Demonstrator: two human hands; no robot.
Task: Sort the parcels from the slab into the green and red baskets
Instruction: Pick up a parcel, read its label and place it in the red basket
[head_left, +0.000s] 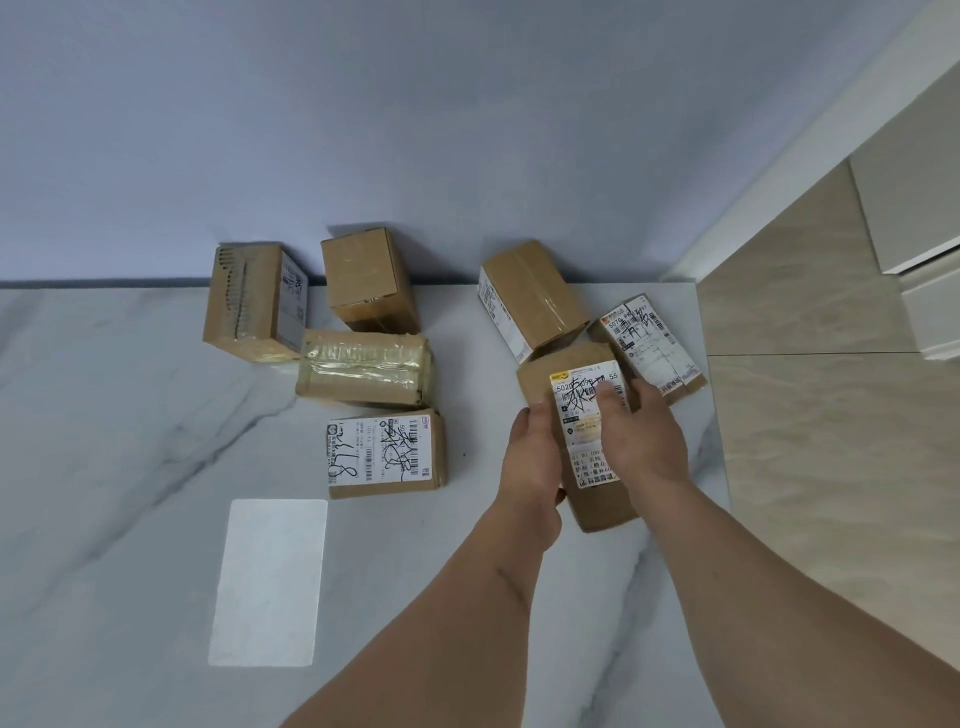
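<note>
Parcels are lying scattered across the far half of a pale marble slab (130, 415) as a person is gripping one of them, a long labelled box (587, 431) near the slab's right edge, between both hands. The left hand (535, 457) is cupping the box's left side, its fingers wrapping out of sight underneath, while the right hand (641, 436) is clamping the opposite side with the thumb (610, 402) pressing flat on the white shipping label; the two-sided hold looks suited to lifting the box level and keeping the label readable. Two more parcels are crowding it: a tilted box (530, 296) is leaning just behind, and a flat labelled parcel (652, 343) is lying just to the right. Four others are sitting well apart to the left: an upright carton (249, 301), a plain box (366, 275), a tape-wrapped bundle (363, 369) and a box with a scrawled label (384, 454). A white rectangle (267, 582) is lying on the near slab. Neither the green nor the red basket is appearing in view, so most of the sorting is probably still waiting.
</note>
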